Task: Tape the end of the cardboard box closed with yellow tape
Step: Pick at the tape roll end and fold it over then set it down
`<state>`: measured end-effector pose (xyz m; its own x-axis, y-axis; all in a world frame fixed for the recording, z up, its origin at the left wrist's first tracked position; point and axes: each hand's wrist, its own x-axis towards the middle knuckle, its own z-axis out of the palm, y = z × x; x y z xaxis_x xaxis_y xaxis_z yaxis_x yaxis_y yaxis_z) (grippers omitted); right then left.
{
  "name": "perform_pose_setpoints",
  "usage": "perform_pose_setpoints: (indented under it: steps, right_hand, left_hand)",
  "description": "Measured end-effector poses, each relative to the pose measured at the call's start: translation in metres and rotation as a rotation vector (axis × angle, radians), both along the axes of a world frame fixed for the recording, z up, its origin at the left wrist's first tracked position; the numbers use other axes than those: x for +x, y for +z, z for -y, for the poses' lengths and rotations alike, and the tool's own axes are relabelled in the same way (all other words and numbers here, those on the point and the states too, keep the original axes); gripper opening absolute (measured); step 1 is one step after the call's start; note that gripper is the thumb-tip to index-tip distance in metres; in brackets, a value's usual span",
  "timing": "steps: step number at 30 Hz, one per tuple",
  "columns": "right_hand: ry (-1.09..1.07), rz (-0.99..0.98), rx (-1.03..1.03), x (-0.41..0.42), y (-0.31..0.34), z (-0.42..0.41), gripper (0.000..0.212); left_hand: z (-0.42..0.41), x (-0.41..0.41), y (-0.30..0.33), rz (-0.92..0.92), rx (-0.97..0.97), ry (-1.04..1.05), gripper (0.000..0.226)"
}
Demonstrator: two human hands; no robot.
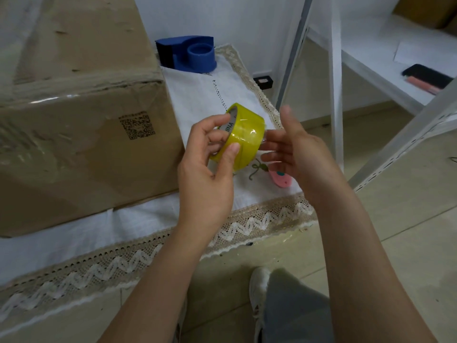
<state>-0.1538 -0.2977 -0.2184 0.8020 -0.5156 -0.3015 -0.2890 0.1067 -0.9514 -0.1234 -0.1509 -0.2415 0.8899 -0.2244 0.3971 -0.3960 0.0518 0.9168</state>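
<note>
A roll of yellow tape (247, 134) is held above the table's right part by my left hand (210, 169), fingers through its core and thumb on the outer face. My right hand (294, 149) is beside the roll on its right, fingers spread, fingertips touching the roll's edge where a short clear strip sticks out. The large cardboard box (74, 115) stands on the table to the left, its near end facing me with a QR code printed on it and clear tape along its top edge.
A blue tape dispenser (190, 54) stands behind the box. A pink cutter (279, 179) lies on the white lace-edged cloth (148, 219) under my right hand. White metal shelving (336, 95) rises at the right. My shoe (258, 290) is on the tiled floor.
</note>
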Motion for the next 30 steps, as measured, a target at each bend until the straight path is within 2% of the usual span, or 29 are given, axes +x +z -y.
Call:
perform_pose_setpoints:
  steps: [2,6,9,13,16,20,23,26,30]
  right_hand:
    - [0.063,0.011,-0.009,0.0,-0.003,-0.001,0.053]
    - [0.107,0.101,-0.018,-0.003,-0.007,-0.004,0.028]
    - [0.094,0.147,-0.004,-0.002,-0.001,-0.007,0.02]
    - [0.072,0.182,-0.222,0.011,0.016,-0.009,0.018]
    - [0.131,0.148,-0.383,0.036,0.026,-0.008,0.022]
    - [0.276,0.075,-0.616,0.071,0.029,-0.013,0.008]
    - [0.378,0.025,-0.819,0.087,0.025,-0.023,0.016]
    - [0.433,0.001,-1.065,0.096,0.019,-0.034,0.022]
    - [0.473,-0.01,-1.159,0.099,0.009,-0.042,0.021]
  left_hand:
    - [0.001,0.0,-0.001,0.005,0.011,0.002,0.033]
    - [0.002,-0.002,-0.001,-0.021,0.003,0.017,0.031]
    - [0.004,-0.005,-0.001,-0.082,0.03,0.074,0.034]
    - [0.007,-0.011,0.002,-0.252,0.173,0.054,0.048]
    - [0.004,-0.012,0.001,-0.188,0.37,0.032,0.04]
    - [-0.005,-0.012,0.001,-0.09,0.565,0.014,0.031]
    - [-0.009,-0.013,0.0,-0.04,0.691,-0.027,0.03]
    - [-0.011,-0.014,0.0,-0.037,0.727,-0.053,0.031]
    - [-0.014,-0.013,0.0,-0.047,0.747,-0.054,0.033]
